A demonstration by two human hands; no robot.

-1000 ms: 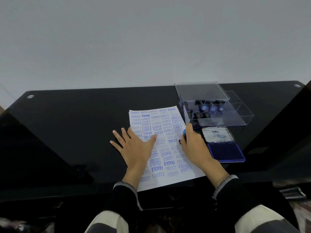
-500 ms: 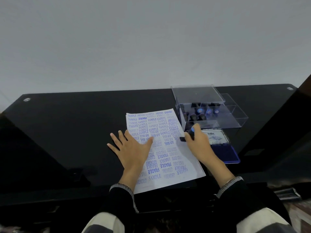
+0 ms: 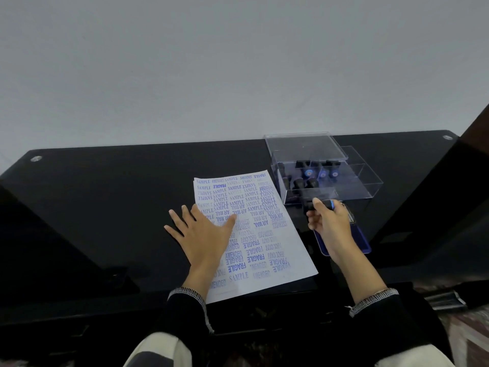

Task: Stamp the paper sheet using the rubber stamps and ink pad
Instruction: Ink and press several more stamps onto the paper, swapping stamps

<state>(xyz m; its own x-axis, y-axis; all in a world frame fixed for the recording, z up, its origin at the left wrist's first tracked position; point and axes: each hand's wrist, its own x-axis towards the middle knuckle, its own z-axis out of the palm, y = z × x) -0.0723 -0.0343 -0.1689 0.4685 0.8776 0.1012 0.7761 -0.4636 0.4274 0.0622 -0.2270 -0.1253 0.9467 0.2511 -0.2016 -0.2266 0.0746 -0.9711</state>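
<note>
A white paper sheet (image 3: 262, 242) covered with blue stamped words lies on the black glass table (image 3: 105, 207). My left hand (image 3: 203, 234) rests flat on the sheet's left side, fingers spread. My right hand (image 3: 330, 226) holds a black rubber stamp (image 3: 321, 205) with a blue end, lifted off the paper to the right, above the ink pad (image 3: 357, 242). The blue pad is mostly hidden under this hand. Just behind stands a clear plastic box (image 3: 312, 165) holding several more black stamps.
The box's clear lid and a clear tray (image 3: 365, 173) stick out toward the back right. A dark panel (image 3: 471, 181) rises at the table's right end. A plain wall stands behind the table. The table's front edge runs just above my sleeves.
My right hand has lifted the stamp off the paper and carried it right, over the ink pad in front of the box. My left hand stays flat on the sheet.
</note>
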